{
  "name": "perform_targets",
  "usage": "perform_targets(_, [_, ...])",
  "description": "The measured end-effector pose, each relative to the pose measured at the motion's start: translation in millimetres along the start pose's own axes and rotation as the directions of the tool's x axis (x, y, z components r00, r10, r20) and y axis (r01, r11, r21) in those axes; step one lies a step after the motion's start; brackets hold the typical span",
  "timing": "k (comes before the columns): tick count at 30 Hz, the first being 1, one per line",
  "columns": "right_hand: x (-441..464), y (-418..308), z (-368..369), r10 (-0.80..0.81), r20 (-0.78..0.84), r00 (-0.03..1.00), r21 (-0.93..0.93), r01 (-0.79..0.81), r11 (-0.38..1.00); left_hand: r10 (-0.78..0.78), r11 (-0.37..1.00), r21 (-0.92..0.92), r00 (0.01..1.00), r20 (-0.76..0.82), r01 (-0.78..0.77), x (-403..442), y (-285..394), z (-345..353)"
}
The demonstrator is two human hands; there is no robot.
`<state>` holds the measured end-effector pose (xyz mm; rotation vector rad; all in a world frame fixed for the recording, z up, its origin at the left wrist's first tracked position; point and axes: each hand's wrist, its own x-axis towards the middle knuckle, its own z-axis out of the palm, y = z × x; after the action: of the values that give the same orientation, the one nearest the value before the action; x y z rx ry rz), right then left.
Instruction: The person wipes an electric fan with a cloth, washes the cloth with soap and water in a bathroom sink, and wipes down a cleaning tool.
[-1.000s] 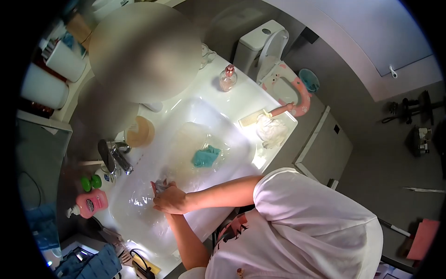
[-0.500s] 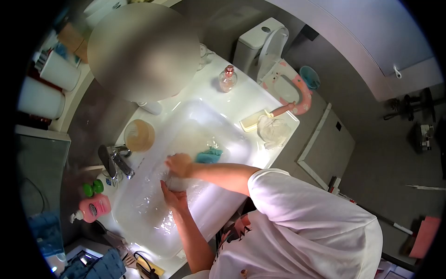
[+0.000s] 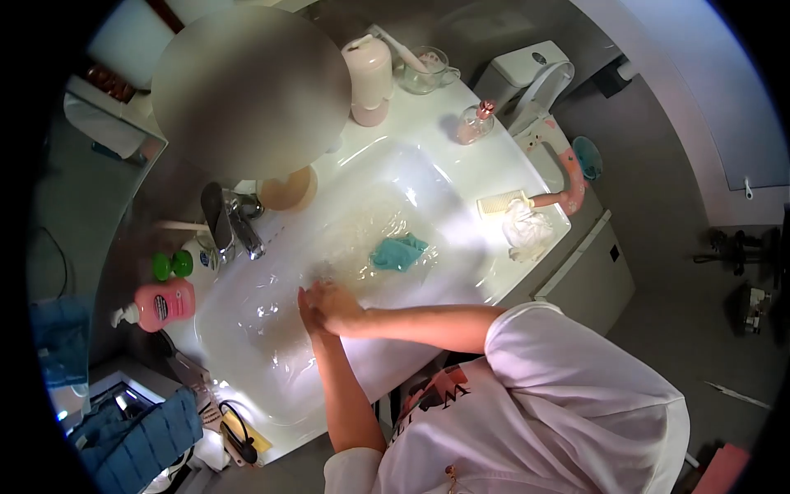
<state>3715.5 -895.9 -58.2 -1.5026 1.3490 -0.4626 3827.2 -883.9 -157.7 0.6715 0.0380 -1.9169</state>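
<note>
My right hand (image 3: 339, 309) and my left hand (image 3: 309, 314) are pressed together over the white basin (image 3: 271, 395), low above the water. Their fingers are curled, and a blurred greyish patch shows just beyond them; what lies between the palms is hidden. A teal cloth (image 3: 398, 252) lies crumpled in the shallow water, up and right of my hands, touched by neither. The chrome faucet (image 3: 239, 224) stands at the basin's left edge, up and left of them.
A pink pump bottle (image 3: 169, 305) and green caps (image 3: 173, 264) stand left. On the right counter are a comb (image 3: 502, 203), white crumpled cloth (image 3: 528, 226) and perfume bottle (image 3: 475, 123). A pink-white container (image 3: 369, 78) and glass cup (image 3: 426, 74) stand behind, beside a large blurred patch.
A grey and pink cloth showed in my hands earlier; now it cannot be made out. My hands came apart, then closed together again. The view has shifted, and the teal cloth has spread somewhat.
</note>
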Motion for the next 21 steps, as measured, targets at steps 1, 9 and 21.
perform_targets(1, [-14.2,-16.0,-2.3,-0.323,-0.149,0.935,-0.25,0.28,0.927,0.233,0.972,0.053,0.966,-0.112,-0.228,-8.7,-8.1,19.3])
perform_targets(9, [-15.7,-47.6,-15.3,-0.445,0.196,0.874,-0.465,0.482,0.742,0.145,0.989,-0.057,0.962,0.231,-0.135,-31.7,-4.4,76.1])
perform_targets(21, [7.8,-19.2,-78.6,-0.275,-0.223,0.935,-0.438,0.155,0.885,0.008,0.998,-0.059,0.992,-0.129,-0.016,-34.6,-24.1,118.3])
